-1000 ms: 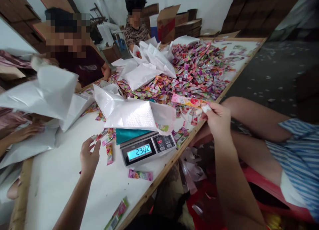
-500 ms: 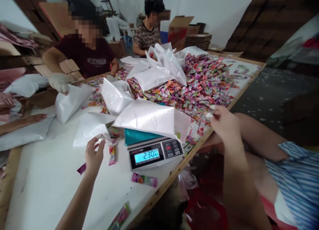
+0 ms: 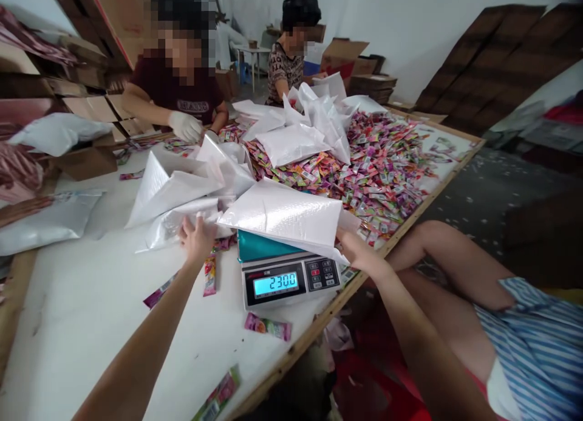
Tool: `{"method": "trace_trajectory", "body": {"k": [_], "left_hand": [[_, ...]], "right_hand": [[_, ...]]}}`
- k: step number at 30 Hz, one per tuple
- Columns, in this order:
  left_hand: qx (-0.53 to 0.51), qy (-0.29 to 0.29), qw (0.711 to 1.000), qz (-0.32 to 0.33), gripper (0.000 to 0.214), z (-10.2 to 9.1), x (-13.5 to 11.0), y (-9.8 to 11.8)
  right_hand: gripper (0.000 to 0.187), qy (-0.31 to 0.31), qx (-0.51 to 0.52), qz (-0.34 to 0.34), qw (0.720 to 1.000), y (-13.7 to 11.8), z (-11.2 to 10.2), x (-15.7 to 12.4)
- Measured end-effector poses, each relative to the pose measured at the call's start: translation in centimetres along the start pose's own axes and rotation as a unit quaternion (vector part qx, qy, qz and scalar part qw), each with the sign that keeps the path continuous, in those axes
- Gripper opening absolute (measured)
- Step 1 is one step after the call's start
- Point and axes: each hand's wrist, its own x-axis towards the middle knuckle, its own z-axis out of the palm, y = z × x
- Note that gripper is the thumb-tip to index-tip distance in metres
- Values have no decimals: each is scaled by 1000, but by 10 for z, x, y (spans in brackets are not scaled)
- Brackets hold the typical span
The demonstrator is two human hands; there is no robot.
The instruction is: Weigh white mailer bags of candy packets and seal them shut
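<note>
A digital scale [image 3: 291, 276] reading 230.0 stands near the table's front edge with a filled white poly bag [image 3: 291, 217] lying on it. My right hand [image 3: 357, 251] is closed on that bag's right-hand edge, fingers tucked under it. My left hand [image 3: 197, 237] reaches to a flat white bag [image 3: 170, 223] left of the scale, fingers curled on its edge. Loose colourful sachets [image 3: 210, 276] lie just below that hand. A big heap of sachets [image 3: 378, 160] covers the far right of the table.
More white bags [image 3: 296, 141] are piled mid-table. A person in a dark shirt works across the table with a gloved hand [image 3: 186, 126]; another person [image 3: 286, 62] sits at the far end. A sachet [image 3: 268, 327] lies before the scale. The wooden table edge [image 3: 314, 333] runs diagonally; my knees are right of it.
My right hand dropped from the sachet heap to the edge of the bag on the scale. My left hand moved up from the loose sachets onto the flat white bag. The reading stays near 230.
</note>
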Motion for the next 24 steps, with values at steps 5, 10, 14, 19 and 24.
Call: {"method": "trace_trajectory", "body": {"k": [5,10,14,19,24], "left_hand": [[-30,-17,997,-73,54,18,66,36],[-59,2,998,-1,61,18,97,11],[-83,18,995,57,55,14,93,-14],[-105,61,990,75,52,8,52,-24],[-109,109,986,62,54,-4,4,-31]], "right_hand": [[28,1,-71,40,997,0,-2,6],[27,10,-33,38,999,3,-10,-4],[32,-13,-60,1,998,8,-2,-4],[29,-22,-101,27,994,11,8,9],[26,-12,-105,57,993,1,-1,8]]}}
